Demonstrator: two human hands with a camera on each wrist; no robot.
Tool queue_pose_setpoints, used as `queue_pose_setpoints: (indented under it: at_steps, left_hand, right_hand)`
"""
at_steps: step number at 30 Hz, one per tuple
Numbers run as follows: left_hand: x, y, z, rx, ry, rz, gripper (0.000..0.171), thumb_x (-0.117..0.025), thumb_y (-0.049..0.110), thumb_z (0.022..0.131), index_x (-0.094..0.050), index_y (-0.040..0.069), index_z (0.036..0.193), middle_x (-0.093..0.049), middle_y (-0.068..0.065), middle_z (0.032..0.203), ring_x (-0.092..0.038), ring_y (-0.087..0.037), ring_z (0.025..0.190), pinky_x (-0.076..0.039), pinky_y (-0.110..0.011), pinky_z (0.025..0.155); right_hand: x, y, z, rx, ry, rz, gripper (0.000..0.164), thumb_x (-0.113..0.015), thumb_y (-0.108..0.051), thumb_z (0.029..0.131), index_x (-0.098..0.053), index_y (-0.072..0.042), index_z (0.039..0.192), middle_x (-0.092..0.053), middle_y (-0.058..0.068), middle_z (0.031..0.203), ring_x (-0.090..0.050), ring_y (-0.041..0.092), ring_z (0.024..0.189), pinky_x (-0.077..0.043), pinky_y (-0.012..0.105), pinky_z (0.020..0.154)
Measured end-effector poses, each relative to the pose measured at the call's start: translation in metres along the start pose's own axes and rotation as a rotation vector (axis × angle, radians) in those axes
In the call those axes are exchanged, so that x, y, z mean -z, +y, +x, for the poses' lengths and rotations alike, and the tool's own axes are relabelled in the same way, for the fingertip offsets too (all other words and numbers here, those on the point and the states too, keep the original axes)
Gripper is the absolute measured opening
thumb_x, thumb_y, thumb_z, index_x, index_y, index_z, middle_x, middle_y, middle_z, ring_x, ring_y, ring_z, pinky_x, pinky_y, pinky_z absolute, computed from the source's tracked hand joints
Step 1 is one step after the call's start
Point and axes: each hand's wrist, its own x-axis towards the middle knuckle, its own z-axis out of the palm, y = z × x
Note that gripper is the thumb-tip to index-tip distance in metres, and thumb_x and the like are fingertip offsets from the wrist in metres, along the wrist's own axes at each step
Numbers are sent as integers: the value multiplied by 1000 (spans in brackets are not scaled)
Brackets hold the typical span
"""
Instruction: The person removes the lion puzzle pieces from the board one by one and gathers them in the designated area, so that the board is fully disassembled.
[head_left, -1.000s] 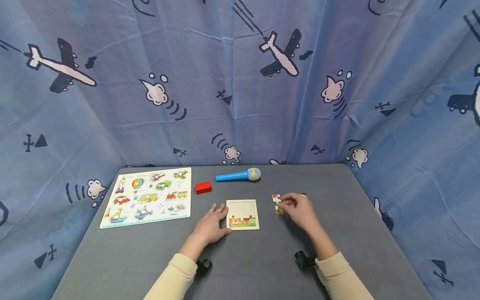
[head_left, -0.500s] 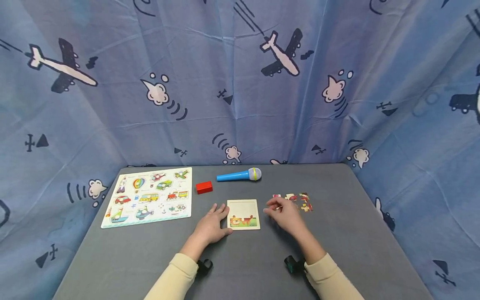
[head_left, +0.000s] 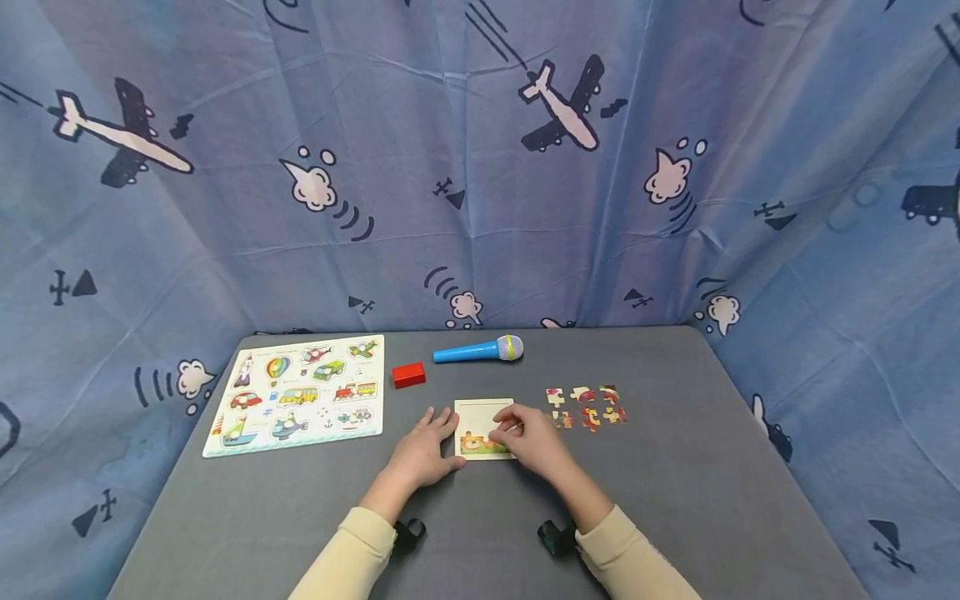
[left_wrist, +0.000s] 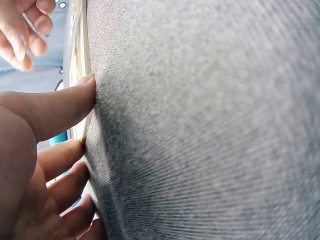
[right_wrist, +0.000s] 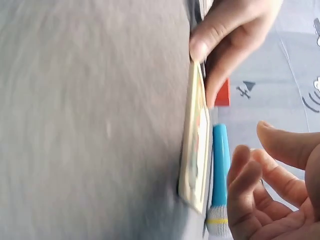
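A small square puzzle tray (head_left: pixel 480 410) lies on the grey table, with an animal-and-grass picture filling its lower strip. My left hand (head_left: pixel 422 450) is spread flat at its left side. Thumb and forefinger touch the tray edge near the lower left corner, also in the left wrist view. My right hand (head_left: pixel 531 437) hovers over the tray's right part, its fingers loosely bent. In the right wrist view a gap shows between right thumb (right_wrist: pixel 282 142) and fingers, with nothing visible in it. Several loose jigsaw pieces (head_left: pixel 590 418) lie in two rows right of the tray.
A large picture board (head_left: pixel 300 396) with vehicles lies at the left. A red block (head_left: pixel 408 375) and a blue toy microphone (head_left: pixel 468 353) lie behind the tray. A blue curtain (head_left: pixel 465 208) with planes hangs behind the table.
My right hand has moved left, from the loose pieces to over the tray, uncovering the two rows of pieces. The left hand has stayed at the tray's edge.
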Motion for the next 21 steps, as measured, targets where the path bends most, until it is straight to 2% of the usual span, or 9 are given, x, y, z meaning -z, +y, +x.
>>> queue_pose_setpoints:
  at_steps: [6,12,21]
  left_hand:
    - [0,-1,-1,-6,13,-4,77,-80,37,86,-48,12,151,-40,-8,160,-27,-35,153,-36,-58,114]
    - [0,-2,-2,-8,14,-12,77,-80,37,86,-49,12,151,-41,-9,160,-27,-36,153,-36,-59,114]
    - [1,-2,-1,-19,10,5,76,-80,38,86,-49,12,151,-42,-9,159,-27,-36,152,-37,-58,114]
  right_hand:
    - [-18,-7,1,26,-55,-25,26,-80,-19,88,-72,-7,110,-73,-1,84,-64,6,69,-52,24,61]
    - [-32,-8,5,14,-81,-63,28,-79,-18,87,-72,-6,111,-73,-2,81,-62,5,65,-50,25,60]
    - [-41,-10,12,-11,-107,-184,28,-81,-17,85,-72,-6,109,-60,-4,74,-50,10,63,-41,25,58]
